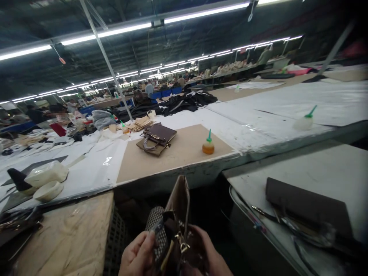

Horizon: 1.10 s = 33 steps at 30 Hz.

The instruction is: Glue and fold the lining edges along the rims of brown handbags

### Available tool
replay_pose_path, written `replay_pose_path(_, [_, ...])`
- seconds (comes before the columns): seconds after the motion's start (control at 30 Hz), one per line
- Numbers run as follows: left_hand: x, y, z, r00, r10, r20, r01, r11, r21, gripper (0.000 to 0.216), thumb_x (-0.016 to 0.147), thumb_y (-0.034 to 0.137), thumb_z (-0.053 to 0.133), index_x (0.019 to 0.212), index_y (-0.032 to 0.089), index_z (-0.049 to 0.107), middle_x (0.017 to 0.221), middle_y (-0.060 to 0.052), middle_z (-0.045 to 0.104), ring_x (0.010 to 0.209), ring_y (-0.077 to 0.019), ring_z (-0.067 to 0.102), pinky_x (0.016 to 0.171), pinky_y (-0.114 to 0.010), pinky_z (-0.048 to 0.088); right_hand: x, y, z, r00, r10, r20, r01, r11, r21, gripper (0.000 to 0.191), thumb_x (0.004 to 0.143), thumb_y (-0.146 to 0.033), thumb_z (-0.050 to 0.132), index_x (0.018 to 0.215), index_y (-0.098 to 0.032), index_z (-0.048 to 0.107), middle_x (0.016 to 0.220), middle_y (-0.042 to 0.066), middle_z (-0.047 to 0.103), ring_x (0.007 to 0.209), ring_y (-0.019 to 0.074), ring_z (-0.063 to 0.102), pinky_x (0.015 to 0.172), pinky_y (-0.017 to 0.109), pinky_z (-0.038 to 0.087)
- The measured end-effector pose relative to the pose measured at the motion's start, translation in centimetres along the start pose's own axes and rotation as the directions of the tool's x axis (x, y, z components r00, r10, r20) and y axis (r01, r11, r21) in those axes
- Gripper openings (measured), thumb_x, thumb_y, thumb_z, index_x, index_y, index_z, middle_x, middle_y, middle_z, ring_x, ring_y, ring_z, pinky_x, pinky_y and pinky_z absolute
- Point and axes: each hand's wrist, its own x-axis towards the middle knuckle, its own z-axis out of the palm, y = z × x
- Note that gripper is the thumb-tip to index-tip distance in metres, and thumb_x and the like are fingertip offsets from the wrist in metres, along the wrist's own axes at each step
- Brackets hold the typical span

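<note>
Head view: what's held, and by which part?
A brown handbag: the left hand pinches its checked lining; the right hand holds its side.

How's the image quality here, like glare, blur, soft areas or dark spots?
Head view: ceiling lights glow nearly white against a dark roof; head view: small glare patches on the white table; head view: the dark bag at lower right looks smeared, distant workers soft; head view: near-black shadow around the held brown bag.
</note>
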Motion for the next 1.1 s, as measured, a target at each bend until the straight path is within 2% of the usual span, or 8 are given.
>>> replay_pose_path(0.1, [-0.8,1.4,-1.6,0.999,-0.037,-0.018,0.037,0.999,0.015,0.052,0.064,0.065,0.079,0.069,0.018,0.057,0.046,0.011,0.024,0.037,-0.0024,0.014,0.037,-0.018,0.012,-0.6,-1.1,-2.1,0.998,-0.037,0.051,0.04,0.996,-0.077,0.047,0.088,-0.051,0.06,0.124,-0.021,0.06,0.082,0.003,0.069,0.073,0.021,0.065,0.066,0.027,0.051])
replay_pose_path(0.2, [-1.7,2.8,-2.7,0.997,-0.045,-0.056,0.044,0.999,-0.008,0.047,0.068,0.058,0.08,0.072,0.018,0.056,0.048,0.012,0.023,0.04,-0.0016,0.01,0.036,-0.015,0.009,-1.2,-2.7,-3.5,0.994,0.004,-0.106,-0.007,1.0,-0.023,0.038,0.092,-0.053,0.056,0.114,-0.024,0.065,0.092,0.003,0.07,0.09,0.0226,0.065,0.077,0.027,0.051])
replay_pose_path(0.37, [-2.1,2.2,-1.7,0.998,-0.054,-0.033,0.051,0.996,-0.072,0.049,0.069,0.061,0.078,0.072,0.018,0.054,0.046,0.014,0.02,0.038,-0.0015,0.008,0.033,-0.014,0.012,-1.8,-2.5,-2.1,0.982,0.039,-0.184,0.016,0.956,0.291,0.073,0.082,-0.063,0.064,0.143,-0.027,0.043,0.145,0.013,0.048,0.123,0.0298,0.056,0.099,0.039,0.048])
replay_pose_path(0.53, [-2.2,0.4,-0.7,0.99,-0.131,0.042,0.136,0.982,-0.133,0.052,0.066,0.064,0.079,0.073,0.019,0.054,0.044,0.015,0.016,0.035,-0.0011,0.006,0.031,-0.014,0.013,-2.1,-0.7,0.0,0.988,0.048,-0.146,0.001,0.948,0.32,0.104,0.072,-0.06,0.075,0.154,-0.03,0.018,0.149,0.014,0.043,0.122,0.0323,0.056,0.1,0.047,0.047])
replay_pose_path(0.73, [-2.4,1.3,-1.9,0.974,-0.206,0.1,0.214,0.973,-0.083,0.049,0.07,0.061,0.078,0.074,0.018,0.056,0.045,0.014,0.019,0.036,-0.0011,0.009,0.033,-0.014,0.014,-0.8,-1.7,-3.1,0.975,0.093,-0.203,-0.08,0.994,0.068,0.039,0.088,-0.057,0.06,0.106,-0.021,0.061,0.096,0.003,0.066,0.092,0.0218,0.062,0.083,0.03,0.051])
replay_pose_path(0.83, [-2.2,3.1,-5.9,0.979,-0.206,0.0,0.205,0.976,-0.077,0.046,0.067,0.054,0.083,0.072,0.018,0.054,0.048,0.014,0.02,0.039,-0.0012,0.009,0.034,-0.014,0.011,-0.3,-2.5,-7.4,0.955,0.247,-0.162,-0.207,0.951,0.23,0.045,0.081,-0.063,0.066,0.073,-0.021,0.049,0.056,-0.008,0.039,0.045,0.0076,0.031,0.038,0.018,0.025])
replay_pose_path(0.9, [-2.0,4.2,-9.2,0.981,-0.156,-0.114,0.144,0.984,-0.106,0.048,0.061,0.046,0.089,0.069,0.019,0.05,0.051,0.014,0.018,0.041,-0.0012,0.009,0.035,-0.013,0.01,-0.1,-2.4,-10.2,0.924,0.312,-0.22,-0.216,0.903,0.373,0.054,0.079,-0.067,0.065,0.066,-0.022,0.038,0.054,-0.011,0.025,0.043,0.0046,0.012,0.037,0.017,0.006])
replay_pose_path(1.1, [-2.5,3.8,-12.3,0.971,-0.221,-0.088,0.216,0.974,-0.062,0.041,0.073,0.043,0.084,0.073,0.019,0.051,0.052,0.013,0.02,0.043,-0.0016,0.006,0.037,-0.015,0.007,1.0,0.5,-12.7,0.884,0.376,-0.278,-0.33,0.923,0.2,0.049,0.08,-0.064,0.065,0.068,-0.022,0.044,0.051,-0.011,0.028,0.039,0.0049,0.018,0.038,0.018,0.009])
